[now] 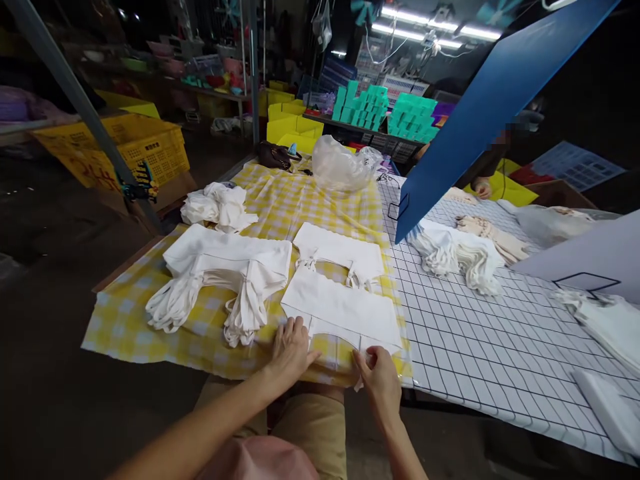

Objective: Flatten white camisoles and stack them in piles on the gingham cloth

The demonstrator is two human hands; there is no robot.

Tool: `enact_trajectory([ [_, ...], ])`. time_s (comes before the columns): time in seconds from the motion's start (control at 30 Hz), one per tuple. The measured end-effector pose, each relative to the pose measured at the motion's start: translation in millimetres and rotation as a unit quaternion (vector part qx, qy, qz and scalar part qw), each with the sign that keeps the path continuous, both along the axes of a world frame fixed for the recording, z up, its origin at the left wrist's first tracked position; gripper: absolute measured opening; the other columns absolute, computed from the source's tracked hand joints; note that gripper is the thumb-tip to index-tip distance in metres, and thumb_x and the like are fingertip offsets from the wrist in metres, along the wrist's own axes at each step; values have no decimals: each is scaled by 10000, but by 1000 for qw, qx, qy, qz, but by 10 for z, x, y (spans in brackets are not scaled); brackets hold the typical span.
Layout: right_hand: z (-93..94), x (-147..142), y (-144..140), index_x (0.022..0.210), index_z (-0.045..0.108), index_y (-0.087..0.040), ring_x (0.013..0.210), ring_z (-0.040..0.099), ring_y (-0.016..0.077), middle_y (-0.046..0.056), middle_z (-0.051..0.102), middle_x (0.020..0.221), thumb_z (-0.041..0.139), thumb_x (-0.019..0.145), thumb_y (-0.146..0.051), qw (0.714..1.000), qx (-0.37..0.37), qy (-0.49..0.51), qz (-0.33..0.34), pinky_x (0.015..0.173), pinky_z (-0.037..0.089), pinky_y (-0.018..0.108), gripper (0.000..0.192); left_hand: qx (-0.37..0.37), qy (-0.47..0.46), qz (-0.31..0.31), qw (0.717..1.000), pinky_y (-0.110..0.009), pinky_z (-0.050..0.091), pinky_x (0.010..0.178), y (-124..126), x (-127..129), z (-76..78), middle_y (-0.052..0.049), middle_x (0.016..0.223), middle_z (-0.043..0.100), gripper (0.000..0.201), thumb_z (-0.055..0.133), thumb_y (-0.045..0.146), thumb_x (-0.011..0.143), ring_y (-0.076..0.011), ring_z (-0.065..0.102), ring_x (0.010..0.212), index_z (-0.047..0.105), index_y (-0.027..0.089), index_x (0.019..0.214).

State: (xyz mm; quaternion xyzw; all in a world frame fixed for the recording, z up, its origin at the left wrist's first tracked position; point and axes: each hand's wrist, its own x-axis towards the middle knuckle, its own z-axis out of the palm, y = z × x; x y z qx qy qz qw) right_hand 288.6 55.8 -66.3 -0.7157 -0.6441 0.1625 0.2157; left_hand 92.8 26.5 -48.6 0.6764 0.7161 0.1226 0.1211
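Dim stalls fill the far background, with yellow crates (150, 150) at far left and stacks of green boxes (385, 107) under strip lights. Nearer, the counter (500, 347) carries a yellow checked cloth (125, 320) on its left part and a white grid cloth on its right.

At the near edge of the checked cloth lies a flat white piece (345, 307). The left hand (291, 348) rests palm down on its near left corner, fingers together and stretched out flat, pressing the fabric. The right hand (379, 379) sits just beside it at the near right corner, thumb and fingers pinching the edge of the piece.

A second white piece (340, 250) lies just beyond, and a pile of folded white pieces (220, 273) with hanging straps lies to the left. A clear bag (345, 163) sits at the far end. A blue board (495, 100) leans over the grid cloth on the right, with more white bundles (460, 253) beneath it.
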Motion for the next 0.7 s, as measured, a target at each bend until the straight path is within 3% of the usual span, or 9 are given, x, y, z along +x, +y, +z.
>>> enact_trajectory([
  [0.1, -13, -32, 37, 711, 493, -219, 661, 526, 195, 40, 566, 709, 480, 715, -451, 999, -10, -45, -3, 568, 359, 284, 232, -4, 1, -4, 1000, -404, 408, 829, 21, -10, 23, -133, 1029, 544, 238, 613, 345, 744, -278, 476, 1003, 631, 145, 872],
  [0.33, 32, -30, 85, 593, 437, -225, 601, 499, 173, 28, 536, 645, 426, 709, -395, 999, -14, -31, 11, 577, 347, 282, 206, -65, -41, 9, 997, -383, 399, 831, 23, -57, 103, -102, 963, 550, 113, 546, 219, 771, -263, 479, 1004, 636, 150, 768],
  [0.57, 97, 52, 124, 671, 472, -216, 575, 529, 180, 15, 554, 598, 466, 614, -449, 989, -57, 131, -47, 557, 390, 288, 240, -39, -141, 34, 989, -316, 400, 777, 81, -83, 22, -68, 831, 579, 98, 510, 128, 732, -197, 529, 868, 557, 172, 657],
  [0.7, 136, 71, 186, 832, 464, -205, 524, 506, 162, -9, 518, 611, 427, 616, -416, 976, -53, 201, -58, 506, 392, 277, 304, -76, -274, 73, 956, -252, 395, 635, 214, -183, 78, -12, 669, 577, 127, 481, 122, 732, -135, 540, 675, 466, 182, 621],
])
